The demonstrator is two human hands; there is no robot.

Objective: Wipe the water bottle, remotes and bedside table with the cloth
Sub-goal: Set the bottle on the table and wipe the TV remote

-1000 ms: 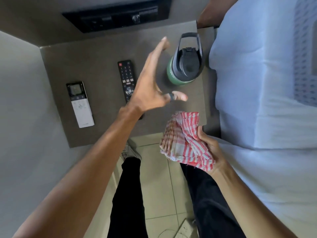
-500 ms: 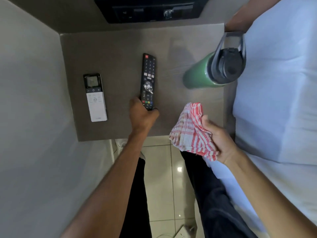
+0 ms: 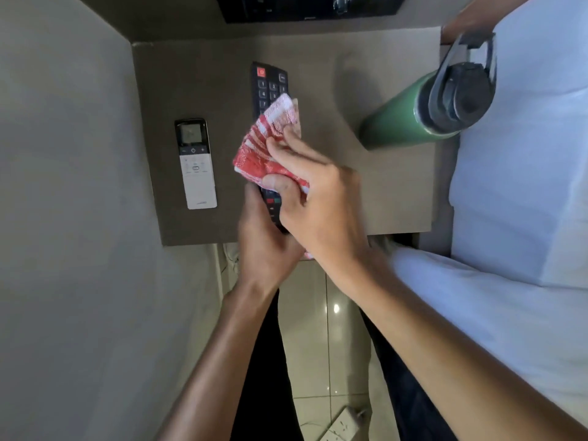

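My left hand (image 3: 264, 246) grips the near end of the black TV remote (image 3: 269, 82), held over the brown bedside table (image 3: 375, 192). My right hand (image 3: 318, 202) holds the red-and-white checked cloth (image 3: 267, 141) and presses it on the middle of that remote, hiding its buttons there. A white remote with a small screen (image 3: 195, 163) lies flat on the table's left part. The green water bottle with a dark lid and carry loop (image 3: 426, 113) stands at the table's right edge, apart from both hands.
A bed with white sheets (image 3: 525, 186) borders the table on the right. A beige wall (image 3: 70, 186) closes the left side. A black panel (image 3: 305, 7) sits behind the table. A white power strip (image 3: 342, 424) lies on the tiled floor.
My left hand has taken hold of the black remote's near end. My right hand has brought the cloth from the table's front edge onto the remote.
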